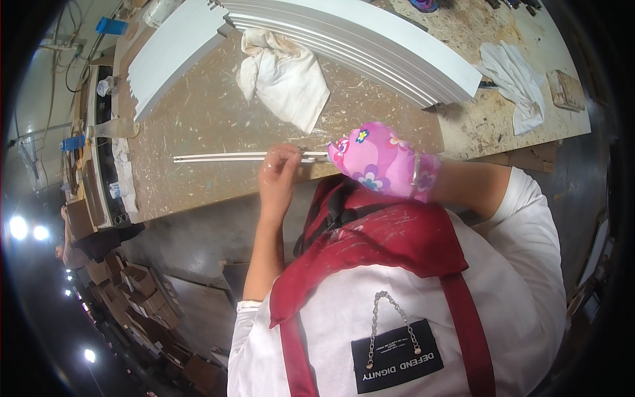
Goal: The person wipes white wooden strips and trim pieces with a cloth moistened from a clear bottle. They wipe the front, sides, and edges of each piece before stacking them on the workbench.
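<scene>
A thin white slotted strip lies lengthwise along the front of the worn brown workbench. My bare left hand closes its fingers on the strip near its middle. Over my right hand is a pink floral glove, fastened at the wrist with a strap. The curled gloved hand wraps the strip's right end, hiding that end and most of the fingers. Beyond both hands, a crumpled white cloth rests on the bench.
White panels and a stack of long white boards lie across the bench's far side. At the right are another white cloth and a wooden block. Brown boxes stand beyond the bench at lower left, near another person.
</scene>
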`<action>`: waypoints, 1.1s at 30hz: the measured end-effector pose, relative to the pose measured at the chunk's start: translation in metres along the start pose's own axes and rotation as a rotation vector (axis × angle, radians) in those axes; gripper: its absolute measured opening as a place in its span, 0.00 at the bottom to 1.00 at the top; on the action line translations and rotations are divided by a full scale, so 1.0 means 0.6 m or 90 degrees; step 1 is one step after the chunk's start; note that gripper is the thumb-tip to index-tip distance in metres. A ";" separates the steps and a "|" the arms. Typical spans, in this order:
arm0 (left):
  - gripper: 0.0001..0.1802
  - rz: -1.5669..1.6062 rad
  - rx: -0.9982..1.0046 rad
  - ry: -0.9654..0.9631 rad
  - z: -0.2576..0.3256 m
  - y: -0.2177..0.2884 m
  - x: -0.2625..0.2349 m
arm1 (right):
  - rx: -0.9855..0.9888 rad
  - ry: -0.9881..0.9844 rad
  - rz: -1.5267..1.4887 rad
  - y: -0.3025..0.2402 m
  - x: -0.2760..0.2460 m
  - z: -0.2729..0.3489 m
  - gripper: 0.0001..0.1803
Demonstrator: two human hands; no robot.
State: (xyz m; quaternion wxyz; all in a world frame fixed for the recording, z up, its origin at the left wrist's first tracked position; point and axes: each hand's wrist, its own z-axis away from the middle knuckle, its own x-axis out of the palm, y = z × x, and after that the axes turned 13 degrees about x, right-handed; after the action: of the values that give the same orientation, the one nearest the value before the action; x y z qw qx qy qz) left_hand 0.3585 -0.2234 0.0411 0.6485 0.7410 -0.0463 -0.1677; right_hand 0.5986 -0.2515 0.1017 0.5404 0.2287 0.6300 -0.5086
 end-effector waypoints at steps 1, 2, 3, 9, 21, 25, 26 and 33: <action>0.04 0.004 0.000 0.003 0.001 0.000 0.000 | 0.006 -0.003 -0.004 -0.001 0.003 -0.001 0.14; 0.04 -0.001 0.010 0.003 0.001 0.000 0.001 | -0.010 0.060 -0.076 0.003 0.024 0.000 0.13; 0.04 -0.003 0.021 -0.002 -0.003 0.000 0.004 | -0.021 0.124 -0.147 0.011 0.057 0.004 0.13; 0.03 0.019 0.006 0.004 0.000 0.002 0.001 | -0.027 0.060 -0.042 0.009 0.019 -0.005 0.15; 0.05 -0.238 0.134 0.011 0.007 0.007 0.026 | 0.055 0.057 -0.094 0.024 0.009 0.045 0.15; 0.05 -0.233 0.114 0.017 0.004 0.006 0.037 | 0.041 0.116 -0.049 0.026 0.029 0.046 0.15; 0.06 -0.254 0.123 0.010 0.003 0.006 0.038 | 0.053 0.105 -0.038 0.025 0.031 0.044 0.15; 0.06 -0.309 0.133 0.001 0.002 0.014 0.043 | 0.056 0.106 -0.066 0.025 0.036 0.043 0.13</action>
State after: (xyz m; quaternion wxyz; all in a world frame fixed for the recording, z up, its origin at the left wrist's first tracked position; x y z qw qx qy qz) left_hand 0.3834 -0.2330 0.0445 0.5092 0.7936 0.1160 -0.3123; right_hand 0.6162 -0.2742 0.0789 0.4488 0.2609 0.6606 -0.5424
